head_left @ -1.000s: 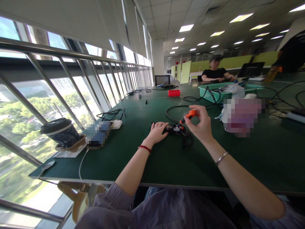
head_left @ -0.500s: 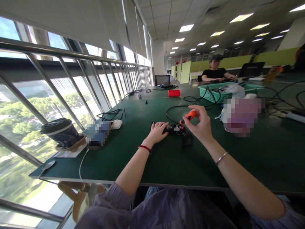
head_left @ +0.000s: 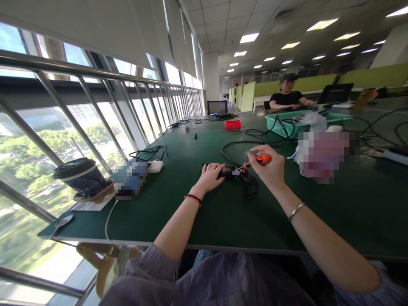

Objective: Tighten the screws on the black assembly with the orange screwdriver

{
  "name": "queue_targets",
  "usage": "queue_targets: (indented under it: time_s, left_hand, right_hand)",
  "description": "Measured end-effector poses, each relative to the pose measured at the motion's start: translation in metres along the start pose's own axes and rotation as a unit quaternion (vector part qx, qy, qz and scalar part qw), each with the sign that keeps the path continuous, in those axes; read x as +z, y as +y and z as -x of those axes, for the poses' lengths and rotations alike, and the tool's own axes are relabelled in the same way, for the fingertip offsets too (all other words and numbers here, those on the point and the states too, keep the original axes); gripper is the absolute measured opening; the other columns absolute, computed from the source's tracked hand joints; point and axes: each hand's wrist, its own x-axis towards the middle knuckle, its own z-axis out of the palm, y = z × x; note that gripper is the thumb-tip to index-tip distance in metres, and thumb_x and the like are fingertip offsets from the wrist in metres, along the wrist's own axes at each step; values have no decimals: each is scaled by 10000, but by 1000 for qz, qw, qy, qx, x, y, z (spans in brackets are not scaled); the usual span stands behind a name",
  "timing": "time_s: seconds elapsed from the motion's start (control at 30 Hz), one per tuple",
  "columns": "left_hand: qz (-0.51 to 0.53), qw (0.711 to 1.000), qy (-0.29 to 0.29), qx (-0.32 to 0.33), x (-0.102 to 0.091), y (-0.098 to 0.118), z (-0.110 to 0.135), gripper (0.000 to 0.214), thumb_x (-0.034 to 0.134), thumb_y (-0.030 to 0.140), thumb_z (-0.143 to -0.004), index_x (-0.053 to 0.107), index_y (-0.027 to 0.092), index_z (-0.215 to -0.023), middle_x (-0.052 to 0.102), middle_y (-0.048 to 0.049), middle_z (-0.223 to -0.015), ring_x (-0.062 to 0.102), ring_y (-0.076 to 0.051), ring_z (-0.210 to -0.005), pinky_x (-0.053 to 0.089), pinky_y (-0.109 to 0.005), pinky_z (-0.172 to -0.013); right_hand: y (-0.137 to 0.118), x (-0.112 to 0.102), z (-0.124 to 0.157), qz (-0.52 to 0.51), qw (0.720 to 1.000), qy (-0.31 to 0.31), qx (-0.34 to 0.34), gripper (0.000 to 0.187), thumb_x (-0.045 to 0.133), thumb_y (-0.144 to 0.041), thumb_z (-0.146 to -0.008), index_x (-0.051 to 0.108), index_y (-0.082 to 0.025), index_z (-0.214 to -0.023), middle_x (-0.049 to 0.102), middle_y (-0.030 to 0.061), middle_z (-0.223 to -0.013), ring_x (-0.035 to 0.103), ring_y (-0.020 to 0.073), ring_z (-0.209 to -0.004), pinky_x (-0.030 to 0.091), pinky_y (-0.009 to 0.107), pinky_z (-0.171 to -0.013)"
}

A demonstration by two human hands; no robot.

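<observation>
My left hand (head_left: 209,175) lies on a small black device (head_left: 230,172) in the middle of the green table (head_left: 223,212), pressing it down. A black cable (head_left: 237,145) runs from the device toward the back. My right hand (head_left: 268,168) grips a small orange-handled screwdriver (head_left: 259,160), held low and nearly level, its tip pointing left at the device's right end. A red cord circles my left wrist and a metal bangle my right.
A lidded paper cup (head_left: 83,175) lies tilted at the left edge beside a blurred box (head_left: 131,179) and a white charger (head_left: 156,166). Farther back are a red box (head_left: 232,124), a green basket (head_left: 288,122) with cables, and a seated person (head_left: 288,95).
My right hand has dropped and tipped the screwdriver from a raised slant to nearly level beside the device. My left hand has stayed put.
</observation>
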Motion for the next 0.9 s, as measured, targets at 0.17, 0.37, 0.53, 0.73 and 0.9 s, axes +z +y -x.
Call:
queue_targets:
  time_s: [0.17, 0.37, 0.53, 0.73, 0.9]
  left_hand:
    - [4, 1000, 0, -1, -1, 1, 1, 507, 494, 305, -904, 398, 258, -1400, 479, -76, -1389, 364, -257, -1341, 154, -553, -1173]
    - [5, 1000, -3, -1, -2, 1, 1, 504, 489, 311, -908, 392, 271, -1401, 474, -71, -1391, 365, -252, -1341, 148, -544, -1176]
    - [6, 1000, -4, -3, -1, 0, 0, 484, 465, 324, -924, 393, 271, -1400, 479, -69, -1383, 361, -252, -1341, 146, -545, -1176]
    - [4, 1000, -6, 0, 0, -1, -1, 487, 460, 330, -927, 390, 262, -1403, 473, -77, -1388, 358, -258, -1346, 144, -552, -1174]
    - [4, 1000, -6, -3, -1, 0, 0, 482, 462, 325, -925, 394, 267, -1398, 478, -72, -1387, 361, -250, -1344, 145, -546, -1176]
  right_hand:
    - [-1, 0, 0, -33, 998, -9, -43, 315, 613, -238, -726, 585, -194, -1036, 605, 12, -786, 583, 166, -701, 483, 306, -697]
    - [-2, -3, 0, -28, 999, -39, 22, 92, 559, -243, -763, 585, -205, -684, 499, -45, -503, 454, 109, -461, 364, 254, -514]
    - [4, -9, -5, -24, 998, 8, 58, 245, 529, -213, -734, 484, -208, -493, 466, -30, -451, 453, 113, -477, 341, 252, -506]
    - [10, -9, -7, -13, 995, 46, 83, 230, 516, -207, -709, 496, -212, -480, 455, -31, -442, 438, 119, -469, 331, 262, -496]
    - [11, -8, -5, -16, 997, 32, 71, 233, 516, -206, -722, 508, -213, -490, 471, -26, -452, 444, 122, -473, 335, 266, -495]
